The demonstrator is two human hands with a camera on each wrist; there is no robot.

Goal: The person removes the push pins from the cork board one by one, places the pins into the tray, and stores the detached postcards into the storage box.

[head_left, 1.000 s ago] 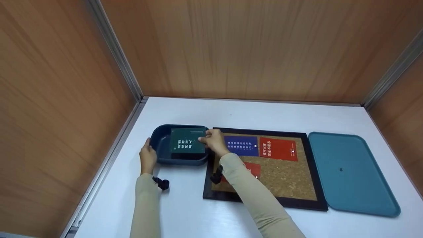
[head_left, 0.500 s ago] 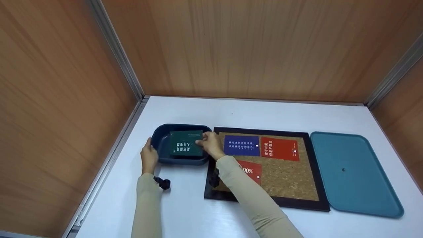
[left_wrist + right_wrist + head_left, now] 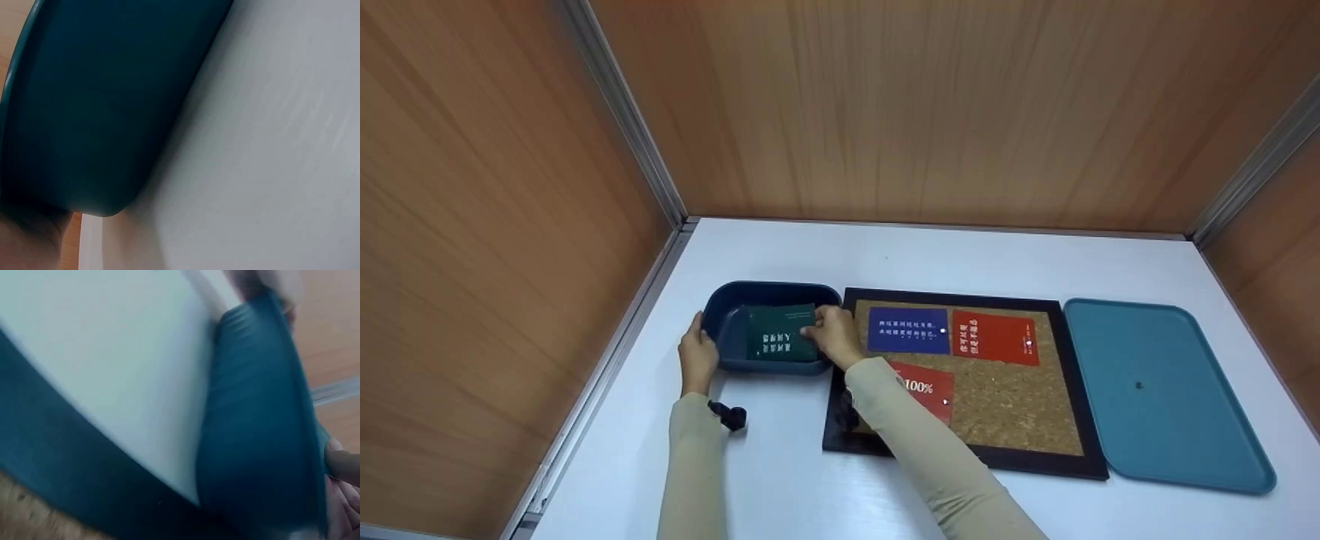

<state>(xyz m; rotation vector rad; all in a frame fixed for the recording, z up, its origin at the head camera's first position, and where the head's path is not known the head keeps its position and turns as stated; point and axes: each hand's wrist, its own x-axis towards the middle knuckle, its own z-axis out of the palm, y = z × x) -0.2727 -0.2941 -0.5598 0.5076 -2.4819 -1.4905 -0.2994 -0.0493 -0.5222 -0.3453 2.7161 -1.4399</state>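
Green card (image 3: 781, 334) at blue basin (image 3: 769, 367), right edge pinched between fingers of right hand (image 3: 835, 334); left hand (image 3: 697, 360) against basin's left end, finger closure unclear.

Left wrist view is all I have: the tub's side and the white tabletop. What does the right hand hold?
Observer: The right hand pinches a green card by its right edge.
Operator: What lies just right of the tub?
Observer: The head view shows a cork board with a dark frame there.
Operator: Anything on that board?
Observer: One blue card and two red cards show; the right arm hides part of the board.
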